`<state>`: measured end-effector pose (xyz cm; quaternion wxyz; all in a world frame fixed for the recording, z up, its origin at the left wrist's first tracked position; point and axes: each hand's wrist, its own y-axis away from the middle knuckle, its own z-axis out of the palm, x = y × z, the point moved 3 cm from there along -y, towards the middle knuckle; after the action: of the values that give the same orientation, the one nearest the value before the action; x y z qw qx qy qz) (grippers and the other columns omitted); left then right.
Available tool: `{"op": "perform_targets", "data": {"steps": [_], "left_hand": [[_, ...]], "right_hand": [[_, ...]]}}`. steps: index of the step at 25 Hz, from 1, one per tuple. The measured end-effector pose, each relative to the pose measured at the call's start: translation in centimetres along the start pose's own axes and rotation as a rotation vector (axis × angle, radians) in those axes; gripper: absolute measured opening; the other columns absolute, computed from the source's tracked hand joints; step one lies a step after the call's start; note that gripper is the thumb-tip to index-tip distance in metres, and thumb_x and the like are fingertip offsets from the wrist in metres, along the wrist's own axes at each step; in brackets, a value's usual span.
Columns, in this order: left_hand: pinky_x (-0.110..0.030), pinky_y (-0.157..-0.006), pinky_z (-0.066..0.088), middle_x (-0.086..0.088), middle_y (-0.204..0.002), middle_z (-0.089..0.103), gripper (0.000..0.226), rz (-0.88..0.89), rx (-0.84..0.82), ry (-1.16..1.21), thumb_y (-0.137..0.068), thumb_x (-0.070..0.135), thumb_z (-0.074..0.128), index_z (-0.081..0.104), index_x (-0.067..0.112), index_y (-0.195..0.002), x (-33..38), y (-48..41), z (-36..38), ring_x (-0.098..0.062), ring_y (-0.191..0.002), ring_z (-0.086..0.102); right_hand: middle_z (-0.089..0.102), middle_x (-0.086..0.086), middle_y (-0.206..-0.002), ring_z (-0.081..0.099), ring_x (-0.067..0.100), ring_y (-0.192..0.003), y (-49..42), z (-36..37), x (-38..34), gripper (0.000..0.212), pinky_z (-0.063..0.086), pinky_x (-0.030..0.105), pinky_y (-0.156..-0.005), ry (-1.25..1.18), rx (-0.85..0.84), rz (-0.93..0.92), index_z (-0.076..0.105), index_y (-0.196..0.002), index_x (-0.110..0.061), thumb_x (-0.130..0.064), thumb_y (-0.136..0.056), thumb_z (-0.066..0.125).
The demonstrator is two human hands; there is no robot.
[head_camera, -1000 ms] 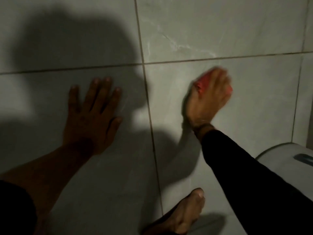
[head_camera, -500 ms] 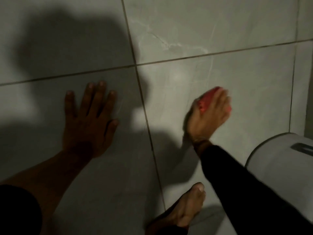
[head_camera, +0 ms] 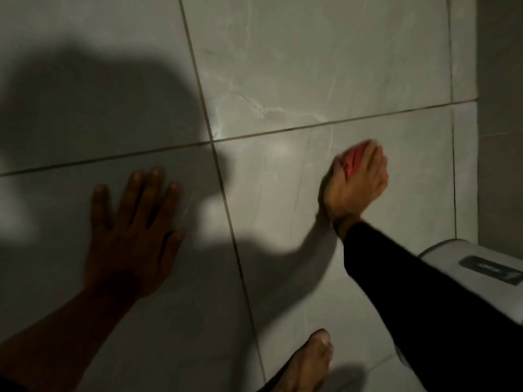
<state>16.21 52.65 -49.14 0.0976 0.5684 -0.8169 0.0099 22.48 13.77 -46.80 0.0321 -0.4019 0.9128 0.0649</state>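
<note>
My left hand point(head_camera: 133, 236) lies flat, fingers spread, on the grey tiled surface point(head_camera: 311, 66), deep in shadow. To the right, my right hand point(head_camera: 358, 183) grips a small red scrubbing pad point(head_camera: 351, 161) and presses it against the tile just below a grout line. Only the pad's upper edge shows between the thumb and fingers. A black sleeve covers my right forearm.
A white lidded toilet tank point(head_camera: 467, 267) with a dark flush plate stands at the lower right, under my right arm. My bare foot point(head_camera: 308, 363) rests on the tile at the bottom centre. A wall corner point(head_camera: 478, 108) runs down the right side.
My right hand has slid the red pad down and back across the tile. The view has shifted, bringing more of the tank into sight. My left hand stays flat.
</note>
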Motion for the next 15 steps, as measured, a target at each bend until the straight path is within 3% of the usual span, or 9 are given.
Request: {"op": "perform_targets", "data": {"steps": [3,7,9,12,15], "left_hand": [[-0.071,-0.129,0.004,-0.014,-0.182,0.016,0.076,0.01,0.002,0.008,-0.102,0.047,0.038,0.029,0.017,-0.171,-0.1,-0.3,-0.2,-0.04,-0.166,0.021],[-0.071,-0.128,0.006,-0.014,-0.181,0.019,0.077,-0.016,-0.021,-0.003,-0.101,0.048,0.038,0.028,0.018,-0.171,-0.2,-0.1,-0.2,-0.038,-0.166,0.022],[-0.071,-0.129,0.006,-0.013,-0.182,0.018,0.077,-0.01,-0.019,-0.009,-0.102,0.048,0.038,0.026,0.019,-0.172,0.0,-0.1,-0.3,-0.036,-0.167,0.021],[-0.069,-0.129,0.004,-0.012,-0.182,0.014,0.077,-0.005,-0.037,-0.009,-0.103,0.049,0.036,0.021,0.021,-0.172,-0.2,-0.3,0.1,-0.035,-0.168,0.017],[-0.07,-0.129,0.004,-0.013,-0.182,0.014,0.078,0.001,-0.034,-0.003,-0.101,0.048,0.039,0.022,0.02,-0.172,0.1,-0.1,0.1,-0.036,-0.168,0.018]], "right_hand": [[0.02,0.008,-0.181,0.016,0.032,-0.168,-3.3,1.0,-9.2,0.09,0.012,0.059,-0.135,-0.018,0.019,-0.129,0.02,-0.171,-0.015,-0.053,-0.093,0.044],[0.024,0.012,-0.179,0.018,0.036,-0.167,8.3,2.5,-15.1,0.095,0.007,0.059,-0.136,-0.03,-0.064,-0.608,0.026,-0.17,-0.014,-0.051,-0.087,0.054],[0.027,0.012,-0.178,0.02,0.037,-0.167,10.3,3.4,-16.1,0.099,0.009,0.061,-0.135,-0.061,-0.104,-0.78,0.03,-0.169,-0.014,-0.05,-0.081,0.058],[0.03,0.011,-0.177,0.021,0.037,-0.166,9.8,4.0,-16.2,0.092,0.012,0.061,-0.134,0.0,-0.033,-0.841,0.032,-0.168,-0.016,-0.047,-0.085,0.058],[0.027,0.007,-0.178,0.015,0.032,-0.168,15.9,4.1,-8.4,0.074,0.006,0.061,-0.136,0.006,-0.14,-0.943,0.03,-0.169,-0.02,-0.048,-0.102,0.046]]}}
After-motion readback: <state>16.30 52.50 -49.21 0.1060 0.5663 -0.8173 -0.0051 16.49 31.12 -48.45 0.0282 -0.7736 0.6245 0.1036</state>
